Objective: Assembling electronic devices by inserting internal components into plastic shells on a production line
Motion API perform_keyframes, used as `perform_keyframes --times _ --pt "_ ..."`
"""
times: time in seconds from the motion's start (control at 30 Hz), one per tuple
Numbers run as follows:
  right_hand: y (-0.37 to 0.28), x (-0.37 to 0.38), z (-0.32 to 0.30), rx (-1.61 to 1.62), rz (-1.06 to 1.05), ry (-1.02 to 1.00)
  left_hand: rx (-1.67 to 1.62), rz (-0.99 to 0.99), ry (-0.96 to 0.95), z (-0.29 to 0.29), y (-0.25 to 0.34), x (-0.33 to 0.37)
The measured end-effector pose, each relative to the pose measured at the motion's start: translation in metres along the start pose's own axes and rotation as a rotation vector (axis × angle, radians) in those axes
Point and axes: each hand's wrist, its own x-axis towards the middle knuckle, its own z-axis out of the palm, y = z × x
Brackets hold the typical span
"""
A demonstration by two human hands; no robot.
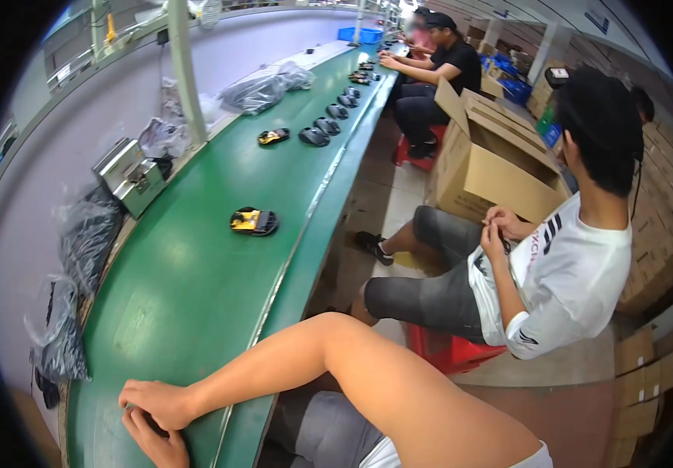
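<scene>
My right hand (158, 402) reaches across from the lower right, its fingers curled down over the near end of the green conveyor belt (172, 312). Just below it, my left hand (157, 443) has its bent fingers up against the right one. Both look closed; anything between them is hidden. Farther up the belt lies an opened computer mouse base (254, 221) with yellow and black insides. A second mouse base (274, 136) sits beyond it, beside a row of dark mouse shells (314, 136). Neither hand touches these parts.
Plastic-wrapped bundles (90, 242) and a metal box-shaped device (132, 175) line the belt's left side. At right, a person in a white shirt (562, 265) sits by an open cardboard box (500, 156). Another person in black (457, 66) works farther up. A blue bin (360, 35) stands far back.
</scene>
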Motion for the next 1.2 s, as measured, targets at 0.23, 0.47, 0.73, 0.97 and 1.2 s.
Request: perform_keyframes --times 0.23,0.47,0.73,0.97,1.2 --pt "0.014 0.004 -0.009 -0.148 -0.03 -0.015 -0.031 0.06 -0.015 0.008 -0.012 0.002" --pt "0.052 0.048 0.01 -0.551 -0.253 -0.102 0.068 0.123 -0.065 -0.033 0.012 0.002" --pt "0.023 0.014 0.007 -0.17 -0.235 -0.079 0.031 -0.006 0.056 -0.028 -0.033 -0.022" --pt "-0.016 0.001 -0.057 -0.492 -0.112 -0.154 0.232 0.127 0.27 -0.085 -0.033 0.0" --pt "-0.02 0.005 -0.047 -0.519 -0.07 -0.137 0.464 -0.651 0.052 -0.184 -0.091 -0.067"
